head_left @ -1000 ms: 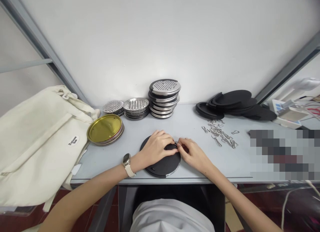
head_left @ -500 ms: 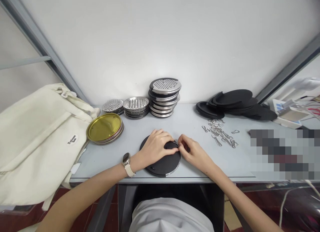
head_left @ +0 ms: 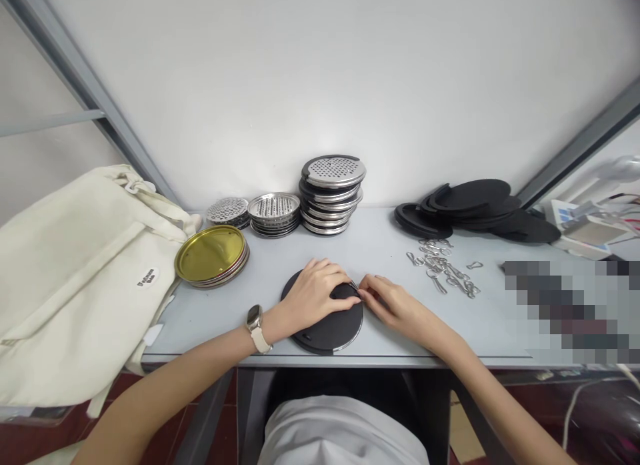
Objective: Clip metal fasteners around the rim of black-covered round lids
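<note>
A round black disc (head_left: 330, 331) with a strip of shiny metal rim lies flat near the front edge of the table. My left hand (head_left: 316, 288), with a watch on its wrist, rests across the disc's top, its fingers and thumb curled to the right-hand rim and closed on it. At that same rim my right hand (head_left: 383, 298) pinches with thumb and forefinger. A thin metal clip (head_left: 354, 287) shows between the fingertips of both hands, mostly hidden. Several silver snap hooks (head_left: 453, 275) are scattered to the right of my hands.
Along the wall stand perforated metal grater discs (head_left: 274, 207) and a taller stack of black-edged ones (head_left: 334, 171). Gold lids (head_left: 213, 255) are piled at left beside a cream bag (head_left: 85, 285). Black discs (head_left: 473, 201) lie in a heap at the back right, near white boxes (head_left: 585, 235).
My right hand has flattened and shifted slightly right, its fingertips still at the disc's rim. My left hand and the disc stay almost in place. The view has tilted a little.
</note>
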Demonstrator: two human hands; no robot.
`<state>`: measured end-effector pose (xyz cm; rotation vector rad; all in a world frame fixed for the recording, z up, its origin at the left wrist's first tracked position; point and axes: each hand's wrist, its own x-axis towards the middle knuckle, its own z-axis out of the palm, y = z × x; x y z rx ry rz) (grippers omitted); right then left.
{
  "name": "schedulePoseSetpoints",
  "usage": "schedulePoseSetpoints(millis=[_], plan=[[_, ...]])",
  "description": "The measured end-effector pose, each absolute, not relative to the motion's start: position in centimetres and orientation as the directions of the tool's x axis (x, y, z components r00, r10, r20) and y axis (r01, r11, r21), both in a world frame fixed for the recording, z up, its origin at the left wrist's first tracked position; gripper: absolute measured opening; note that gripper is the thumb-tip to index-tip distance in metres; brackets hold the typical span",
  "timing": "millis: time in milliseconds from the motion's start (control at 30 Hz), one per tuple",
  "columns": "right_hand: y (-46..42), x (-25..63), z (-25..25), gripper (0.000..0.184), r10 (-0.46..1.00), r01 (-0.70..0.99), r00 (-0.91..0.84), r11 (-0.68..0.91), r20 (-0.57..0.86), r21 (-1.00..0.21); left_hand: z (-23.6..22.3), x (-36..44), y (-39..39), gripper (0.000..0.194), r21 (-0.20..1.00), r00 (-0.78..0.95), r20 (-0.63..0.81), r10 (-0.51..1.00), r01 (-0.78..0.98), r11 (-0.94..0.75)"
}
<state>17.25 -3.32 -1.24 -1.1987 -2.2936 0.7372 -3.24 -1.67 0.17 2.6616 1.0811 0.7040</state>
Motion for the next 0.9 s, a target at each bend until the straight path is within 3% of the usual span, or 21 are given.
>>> schedulePoseSetpoints(millis=[400, 600, 733, 900], plan=[[-3.2, 16.63, -1.81, 0.022, 0.903, 0.574, -0.423, 0.333, 0.077, -0.749, 0.18, -3.33, -1.74, 0.023, 0.323, 0.658, 0.356, 0.664, 0.58, -0.748], [-3.25, 16.59, -1.81, 0.023, 0.897, 0.572, -0.432, 0.352, 0.092, -0.741, 0.2, -3.39, -1.72, 0.023, 0.31, 0.706, 0.333, 0.626, 0.545, -0.779], [-3.31, 16.63, -1.47, 0.023, 0.891, 0.579, -0.446, 0.355, 0.079, -0.734, 0.29, -3.35, -1.68, 0.02, 0.367, 0.697, 0.324, 0.64, 0.531, -0.764], [-3.4, 16.8, -1.03, 0.022, 0.882, 0.586, -0.467, 0.359, 0.06, -0.726, 0.4, -3.29, -1.43, 0.015, 0.523, 0.665, 0.322, 0.674, 0.469, -0.712]])
